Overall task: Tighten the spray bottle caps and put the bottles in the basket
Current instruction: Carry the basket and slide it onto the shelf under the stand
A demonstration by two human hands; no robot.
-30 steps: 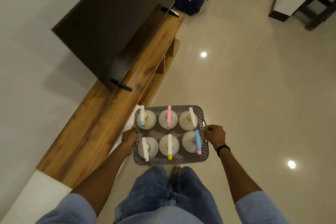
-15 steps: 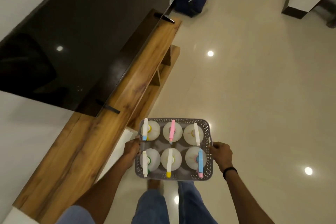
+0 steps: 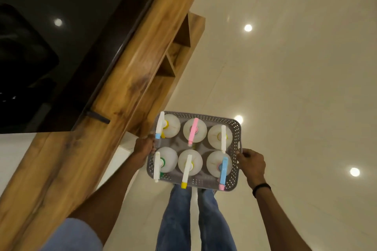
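Our fingers are wrapped round the two short sides of a grey perforated plastic basket [image 3: 235, 149]: the left hand [image 3: 143, 146] clamps the left rim, the right hand [image 3: 252, 162] clamps the right rim, a black band [image 3: 261, 188] sitting on its wrist. We carry the basket in the air, level, over our legs in blue jeans [image 3: 183, 220].

At far left we see a large black television screen [image 3: 51, 47], glossy enough to mirror a ceiling light. It stands on a long wooden media console [image 3: 114, 98] that runs diagonally away from us, its open shelf compartments facing the floor side. The basket's left rim hangs just beside the console's edge, and we cannot tell whether they touch. To the right spreads a pale glossy tiled floor [image 3: 295, 77] dotted with light reflections.

Between our hands, six white translucent spray bottles [image 3: 190, 162] stand upright in two rows of three, filling the basket. Their spray heads, seen from above, run white with a blue tip, pink, and white in the far row; white, white with a yellow tip, and blue with a pink tip in the near row.
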